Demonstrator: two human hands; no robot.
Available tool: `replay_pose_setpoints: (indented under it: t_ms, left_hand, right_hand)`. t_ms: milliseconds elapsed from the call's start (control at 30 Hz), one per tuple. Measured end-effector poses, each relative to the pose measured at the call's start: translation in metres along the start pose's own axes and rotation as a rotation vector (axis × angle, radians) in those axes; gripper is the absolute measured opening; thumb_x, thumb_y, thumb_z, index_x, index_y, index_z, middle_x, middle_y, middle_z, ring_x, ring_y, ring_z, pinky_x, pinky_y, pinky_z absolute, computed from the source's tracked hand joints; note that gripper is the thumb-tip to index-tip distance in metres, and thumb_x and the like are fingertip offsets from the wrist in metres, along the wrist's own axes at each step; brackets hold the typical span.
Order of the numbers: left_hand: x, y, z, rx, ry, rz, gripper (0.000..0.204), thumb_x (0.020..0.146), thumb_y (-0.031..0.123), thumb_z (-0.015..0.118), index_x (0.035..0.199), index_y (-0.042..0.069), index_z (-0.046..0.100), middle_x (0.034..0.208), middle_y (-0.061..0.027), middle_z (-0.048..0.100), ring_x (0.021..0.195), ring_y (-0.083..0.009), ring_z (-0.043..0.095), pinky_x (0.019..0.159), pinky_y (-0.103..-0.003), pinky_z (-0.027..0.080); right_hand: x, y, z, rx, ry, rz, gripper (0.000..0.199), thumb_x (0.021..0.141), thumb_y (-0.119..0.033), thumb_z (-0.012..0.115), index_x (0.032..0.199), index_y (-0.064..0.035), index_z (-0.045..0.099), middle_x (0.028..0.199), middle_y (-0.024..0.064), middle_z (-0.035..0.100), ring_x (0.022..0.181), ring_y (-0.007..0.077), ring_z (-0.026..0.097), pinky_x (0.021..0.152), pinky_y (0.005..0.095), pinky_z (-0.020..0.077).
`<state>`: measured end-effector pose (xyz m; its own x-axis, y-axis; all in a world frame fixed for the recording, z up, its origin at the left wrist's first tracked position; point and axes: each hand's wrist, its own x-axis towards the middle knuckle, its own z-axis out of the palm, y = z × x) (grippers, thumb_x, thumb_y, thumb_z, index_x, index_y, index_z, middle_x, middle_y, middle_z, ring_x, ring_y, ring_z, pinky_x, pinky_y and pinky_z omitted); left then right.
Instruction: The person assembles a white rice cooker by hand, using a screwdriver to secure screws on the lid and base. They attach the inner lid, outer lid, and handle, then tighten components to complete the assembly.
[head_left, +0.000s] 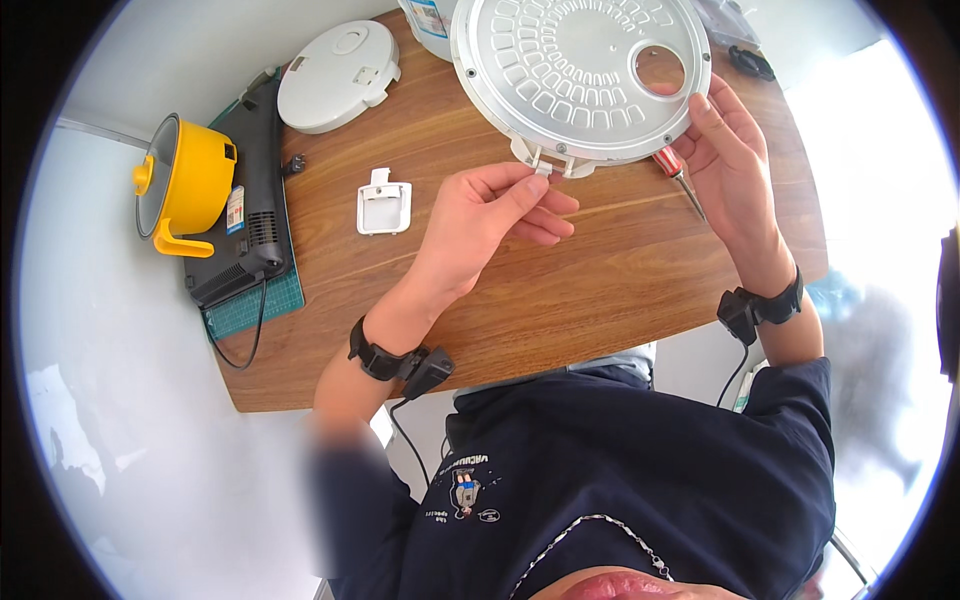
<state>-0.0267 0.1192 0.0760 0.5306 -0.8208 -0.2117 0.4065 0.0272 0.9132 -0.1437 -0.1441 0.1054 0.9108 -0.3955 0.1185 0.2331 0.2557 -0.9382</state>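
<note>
Disc of silver metal (575, 85) is held above the far part of the wooden table (480, 320), its embossed face turned to the camera. The right hand (728, 150) grips its right edge: the thumb presses near the round hole, while the other fingers go behind. The left hand (492, 215) pinches, with thumb and forefinger, a small white hinge piece (542, 168) at the near edge; its other fingers curl loosely. Red screwdriver (670, 164) is just beside the right hand, partly hidden by the disc. To the left lie a small white frame (384, 208) and a round white lid (325, 85).
</note>
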Motion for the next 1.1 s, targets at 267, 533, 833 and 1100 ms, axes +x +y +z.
replay_pose_setpoints:
  t_ms: [267, 533, 833, 1100]
  left_hand:
    - [0.001, -0.002, 0.000, 0.000, -0.008, -0.002, 0.033, 0.111, 0.022, 0.060, 0.124, -0.005, 0.072, 0.110, -0.0199, 0.078, 0.094, -0.0254, 0.079, 0.081, -0.034, 0.065]
    - [0.002, -0.003, 0.000, 0.024, -0.017, -0.002, 0.032, 0.111, 0.024, 0.060, 0.122, -0.004, 0.073, 0.110, -0.0186, 0.079, 0.094, -0.0250, 0.079, 0.081, -0.034, 0.065]
    - [0.004, -0.008, -0.010, 0.053, -0.044, 0.062, 0.035, 0.111, 0.026, 0.060, 0.133, 0.001, 0.068, 0.121, -0.0159, 0.076, 0.105, -0.0228, 0.076, 0.089, -0.036, 0.063]
    - [0.014, 0.030, -0.034, 0.184, 0.153, 0.409, 0.034, 0.110, 0.021, 0.062, 0.136, -0.001, 0.065, 0.116, -0.0072, 0.074, 0.106, -0.0142, 0.069, 0.085, -0.031, 0.059]
  right_hand:
    - [0.000, 0.003, -0.001, -0.003, 0.002, 0.012, 0.040, 0.113, -0.019, 0.054, 0.146, 0.0032, 0.048, 0.132, 0.0191, 0.071, 0.119, 0.0221, 0.070, 0.107, 0.0383, 0.0573]
    - [0.000, 0.006, -0.002, -0.009, 0.004, 0.012, 0.041, 0.113, -0.020, 0.055, 0.147, 0.0019, 0.047, 0.132, 0.0184, 0.071, 0.119, 0.0216, 0.070, 0.108, 0.0378, 0.0569]
    - [0.002, 0.006, -0.003, -0.009, -0.025, -0.016, 0.042, 0.113, -0.019, 0.054, 0.149, 0.0028, 0.047, 0.133, 0.0140, 0.070, 0.119, 0.0179, 0.069, 0.107, 0.0357, 0.0550]
    - [0.038, -0.035, 0.004, -0.059, 0.047, -0.108, 0.040, 0.107, -0.012, 0.059, 0.145, -0.0004, 0.053, 0.131, 0.0110, 0.069, 0.119, 0.0203, 0.067, 0.105, 0.0395, 0.0514]
